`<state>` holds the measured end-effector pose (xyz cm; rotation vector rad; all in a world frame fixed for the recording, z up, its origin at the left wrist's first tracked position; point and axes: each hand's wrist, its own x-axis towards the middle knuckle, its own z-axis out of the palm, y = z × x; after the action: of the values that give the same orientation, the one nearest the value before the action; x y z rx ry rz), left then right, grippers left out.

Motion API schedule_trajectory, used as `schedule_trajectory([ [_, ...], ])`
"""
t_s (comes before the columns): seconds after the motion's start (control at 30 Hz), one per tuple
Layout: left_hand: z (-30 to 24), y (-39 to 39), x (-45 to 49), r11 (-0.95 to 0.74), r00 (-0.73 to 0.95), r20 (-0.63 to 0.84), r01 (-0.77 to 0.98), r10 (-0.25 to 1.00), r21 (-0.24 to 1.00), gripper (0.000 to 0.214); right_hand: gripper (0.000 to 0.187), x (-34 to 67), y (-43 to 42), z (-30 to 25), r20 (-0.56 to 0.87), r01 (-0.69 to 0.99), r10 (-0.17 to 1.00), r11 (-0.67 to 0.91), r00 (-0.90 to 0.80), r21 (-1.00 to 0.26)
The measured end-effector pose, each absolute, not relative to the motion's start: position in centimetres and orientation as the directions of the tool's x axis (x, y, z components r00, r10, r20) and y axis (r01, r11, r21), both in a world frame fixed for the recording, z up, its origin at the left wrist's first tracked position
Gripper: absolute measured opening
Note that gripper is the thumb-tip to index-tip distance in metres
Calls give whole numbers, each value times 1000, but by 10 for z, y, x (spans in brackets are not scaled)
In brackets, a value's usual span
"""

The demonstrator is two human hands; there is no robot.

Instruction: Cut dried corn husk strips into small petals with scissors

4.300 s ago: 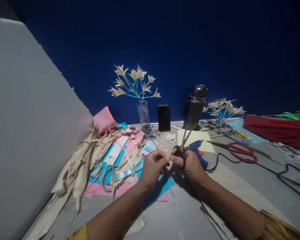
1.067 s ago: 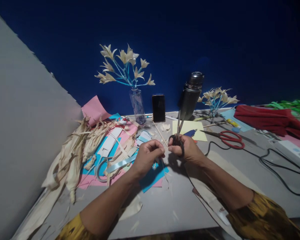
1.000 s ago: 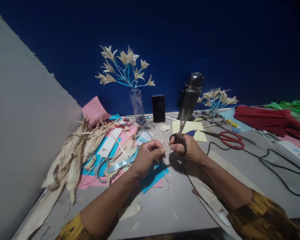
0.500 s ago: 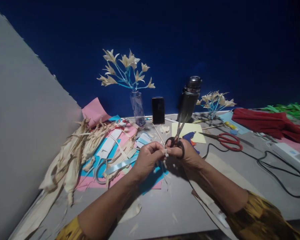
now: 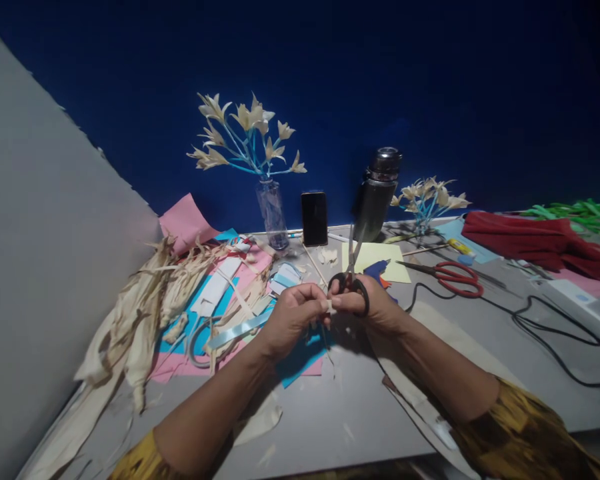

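Observation:
Over the middle of the table, my left hand (image 5: 300,313) is closed in a pinch on a small pale piece (image 5: 329,305), perhaps of husk; its shape is mostly hidden by the fingertips. My right hand (image 5: 373,305) meets it there, thumb and finger also at the piece. Black-handled scissors (image 5: 351,267) hang on the fingers of my right hand, blades parted and pointing away from me. Just beyond that hand lie a blue glue gun (image 5: 377,271) and a yellow paper (image 5: 395,259).
Dried corn husks (image 5: 143,320) and coloured papers cover the left side. Behind stand a glass vase (image 5: 271,213) of husk flowers, a phone (image 5: 314,219) and a dark flask (image 5: 377,200). Red-handled scissors (image 5: 457,279), a black cable (image 5: 535,323) and a red cloth (image 5: 535,243) lie right.
The view has shifted slightly. Both hands stay together at the small pale piece, with only a slight movement of the fingers. The scissors remain in my right hand.

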<state>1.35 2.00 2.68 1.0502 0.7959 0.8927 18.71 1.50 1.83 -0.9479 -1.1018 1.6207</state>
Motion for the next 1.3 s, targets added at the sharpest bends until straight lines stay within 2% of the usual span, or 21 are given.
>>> schedule_trajectory([
  [0.1, 24, 20, 13, 218, 460, -98, -217, 883, 951, 17, 27, 185, 16, 16, -92, -322, 947, -195, -309, -927],
  [0.23, 29, 19, 13, 288, 511, -122, -258, 851, 922, 20, 25, 187, 19, 14, -92, -448, 907, -289, -411, -846],
  [0.33, 32, 18, 13, 336, 515, -158, -273, 842, 901, 23, 26, 190, 21, 15, -119, -454, 904, -315, -410, -834],
  [0.47, 28, 20, 13, 356, 484, -181, -300, 856, 885, 22, 32, 191, 21, 15, -85, -399, 932, -232, -353, -887],
  [0.57, 25, 21, 14, 353, 476, -187, -288, 859, 890, 21, 30, 189, 20, 16, -74, -333, 938, -193, -338, -923],
  [0.8, 26, 19, 16, 387, 527, -179, -315, 830, 867, 22, 28, 189, 20, 18, -88, -426, 931, -245, -356, -871],
  [0.87, 26, 19, 15, 315, 451, -155, -304, 879, 899, 22, 33, 193, 23, 16, -76, -424, 952, -202, -295, -883],
  [0.9, 25, 19, 14, 216, 371, -106, -268, 923, 939, 21, 36, 194, 25, 15, -74, -424, 961, -186, -267, -886],
  [0.97, 23, 19, 12, -116, 175, 131, -97, 976, 989, 16, 45, 196, 28, 13, -84, -444, 965, -190, -247, -875],
  [1.03, 18, 19, 9, -478, 105, 467, 139, 878, 867, 9, 49, 197, 30, 11, -109, -472, 958, -228, -266, -852],
  [1.1, 13, 19, 6, -717, 182, 699, 287, 692, 635, 8, 44, 195, 29, 10, -111, -474, 953, -238, -280, -848],
  [1.17, 9, 20, 3, -826, 277, 801, 378, 531, 417, 15, 35, 192, 28, 11, -88, -443, 952, -216, -292, -870],
  [1.3, 7, 24, -1, -867, 388, 872, 492, 299, 79, 19, 26, 191, 25, 16, -101, -326, 959, -188, -265, -926],
])
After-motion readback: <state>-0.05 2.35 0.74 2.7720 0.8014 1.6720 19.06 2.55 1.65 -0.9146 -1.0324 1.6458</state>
